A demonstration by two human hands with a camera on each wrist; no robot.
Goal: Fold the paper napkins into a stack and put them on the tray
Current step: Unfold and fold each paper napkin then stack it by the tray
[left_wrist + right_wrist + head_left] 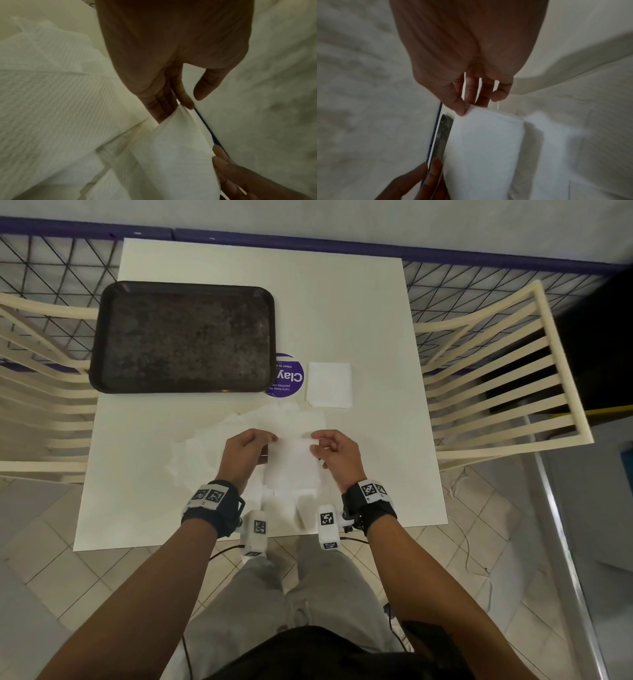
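Both hands hold one white paper napkin up over the near middle of the white tabletop. The left hand pinches the napkin's far left corner, and the right hand pinches its far right corner, so the sheet hangs between them toward the person. In the right wrist view the thumb and fingers of the right hand are pressed together on the napkin's top corner, with the little finger curled free beside them. In the left wrist view the left hand's fingers lie behind the napkin's upper corner while the thumb stands slightly off it; the exact contact is partly hidden by the paper.

Under and around the held napkin lies a loose heap of unfolded napkins, spread from the left of the hands toward the tabletop's near edge. A small stack of folded napkins sits farther away, to the right of centre, apart from the heap. Just left of that stack is a round purple sticker on the tabletop, partly covered by the corner of a dark rectangular tray. The tray occupies the far left of the tabletop. Cream slatted chairs stand at both sides.
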